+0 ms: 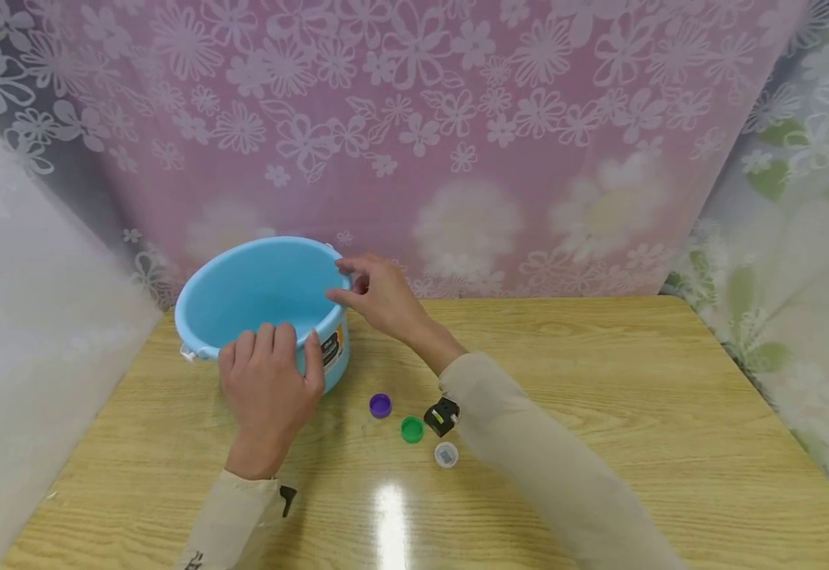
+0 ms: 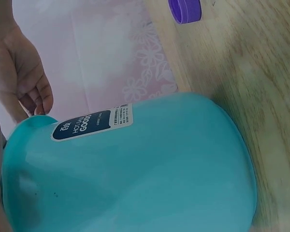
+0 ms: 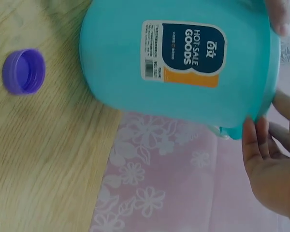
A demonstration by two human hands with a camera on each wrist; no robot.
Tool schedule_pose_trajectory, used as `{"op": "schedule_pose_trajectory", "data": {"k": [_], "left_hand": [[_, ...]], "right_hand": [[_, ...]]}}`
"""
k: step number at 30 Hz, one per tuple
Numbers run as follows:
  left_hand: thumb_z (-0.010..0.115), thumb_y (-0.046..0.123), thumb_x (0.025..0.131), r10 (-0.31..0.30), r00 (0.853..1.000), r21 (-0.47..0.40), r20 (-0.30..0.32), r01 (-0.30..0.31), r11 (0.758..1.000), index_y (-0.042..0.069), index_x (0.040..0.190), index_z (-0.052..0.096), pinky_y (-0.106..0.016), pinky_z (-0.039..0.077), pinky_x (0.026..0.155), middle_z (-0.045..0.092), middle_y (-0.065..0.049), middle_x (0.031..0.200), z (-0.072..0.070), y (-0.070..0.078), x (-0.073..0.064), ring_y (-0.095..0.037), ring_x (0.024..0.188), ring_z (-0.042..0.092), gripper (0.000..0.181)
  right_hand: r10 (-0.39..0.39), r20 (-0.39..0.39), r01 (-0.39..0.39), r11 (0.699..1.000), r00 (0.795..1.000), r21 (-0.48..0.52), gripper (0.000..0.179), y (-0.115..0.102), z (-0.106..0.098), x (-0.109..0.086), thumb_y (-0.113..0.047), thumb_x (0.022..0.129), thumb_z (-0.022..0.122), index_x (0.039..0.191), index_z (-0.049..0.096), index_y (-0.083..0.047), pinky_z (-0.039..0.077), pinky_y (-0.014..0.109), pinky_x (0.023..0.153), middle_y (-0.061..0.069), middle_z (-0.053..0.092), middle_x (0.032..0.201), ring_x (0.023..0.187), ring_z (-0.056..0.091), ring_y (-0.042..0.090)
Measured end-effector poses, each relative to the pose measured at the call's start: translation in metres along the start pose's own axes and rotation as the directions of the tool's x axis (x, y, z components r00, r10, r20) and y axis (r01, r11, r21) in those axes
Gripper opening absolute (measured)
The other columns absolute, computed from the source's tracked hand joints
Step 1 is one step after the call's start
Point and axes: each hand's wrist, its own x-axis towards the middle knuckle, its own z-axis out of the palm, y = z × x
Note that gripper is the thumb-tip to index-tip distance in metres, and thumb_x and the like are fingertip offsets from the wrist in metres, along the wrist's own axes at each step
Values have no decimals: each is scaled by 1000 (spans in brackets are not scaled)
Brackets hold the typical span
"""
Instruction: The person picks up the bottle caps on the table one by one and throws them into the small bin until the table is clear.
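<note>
A light blue bucket (image 1: 264, 289) stands on the left part of the wooden table, its wide mouth facing up. My left hand (image 1: 268, 388) grips the near rim, fingers hooked over the edge and thumb along the outer side. At the right rim my right hand (image 1: 385, 299) holds the edge between thumb and fingers; in the right wrist view its fingertips (image 3: 251, 137) touch the outside just under the lip. A printed label (image 3: 193, 53) shows on the bucket's side. The part of the bucket's inside that shows is bare; the near part is hidden.
Right of the bucket lie a purple bottle cap (image 1: 380, 405), a green cap (image 1: 412, 430) and a white cap (image 1: 446, 454) on the wooden table (image 1: 599, 380). A pink flowered curtain (image 1: 457, 158) hangs behind the table, with pale curtains at both sides.
</note>
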Motion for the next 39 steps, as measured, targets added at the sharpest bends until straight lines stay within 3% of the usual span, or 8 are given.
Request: {"op": "schedule_pose_trajectory", "data": {"k": [5,9,13,20,31,39], "left_hand": [[46,33,91,-12,1000,0,15,12,1000,4,69,44,-47,33,61,41,-11,62,0,-1,1,-33,55,37,37],[46,33,91,-16,1000,-1,8,16,1000,4,69,44,-48,33,62,40,-11,61,0,-2,1,-33,55,36,37],[46,33,91,-19,1000,-7,3,19,1000,4,68,43,-48,33,62,39,-11,61,0,-2,1,-33,56,36,36],[47,32,90,-21,1000,-12,-8,21,1000,5,67,41,-47,32,61,36,-9,60,-1,-2,1,-32,55,34,35],[47,32,90,-22,999,-16,-33,21,1000,5,67,41,-48,32,61,35,-9,60,-2,0,1,-32,55,34,36],[48,32,89,-21,1000,-22,-17,20,1000,4,68,42,-48,32,62,37,-10,61,1,1,0,-33,56,35,36]], "right_hand": [[-41,58,39,999,997,33,51,6,-8,-8,-29,88,69,131,56,-6,49,24,73,2,55,118,87,58,11],[-56,81,53,998,995,46,52,14,-16,-15,-31,88,69,134,55,-10,50,27,73,0,55,125,89,59,11],[-33,105,29,999,994,39,52,23,-25,-24,-34,88,68,135,54,-16,51,29,72,-1,57,123,90,59,10],[3,160,-8,999,987,33,50,43,-35,-44,-27,89,68,135,54,-15,51,30,77,2,56,127,92,60,11],[-34,256,27,999,966,30,51,53,-51,-77,-29,90,67,135,52,-11,49,34,85,3,53,131,97,59,12],[-11,296,18,1000,955,-21,49,72,-59,-104,-31,90,66,133,55,-12,48,32,86,-1,55,128,100,58,13]]}}
